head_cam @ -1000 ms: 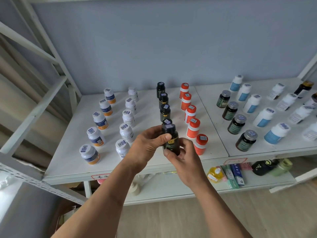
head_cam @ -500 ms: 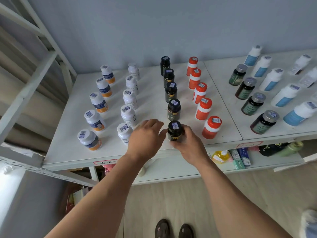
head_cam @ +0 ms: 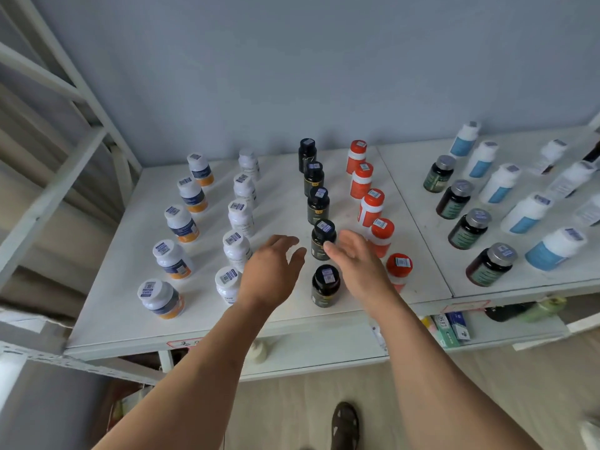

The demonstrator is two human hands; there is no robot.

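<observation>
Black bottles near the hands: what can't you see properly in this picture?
Head view:
- Second-from-front black plastic bottle: the right hand covers its side; touching or not is unclear.
- Front orange plastic bottle: body mostly behind that wrist.
- Front white plastic bottle, second column: partly behind the left hand.
- Front black plastic bottle: label print too small to read.
- White plastic bottle at the right edge: cut off by the frame.
</observation>
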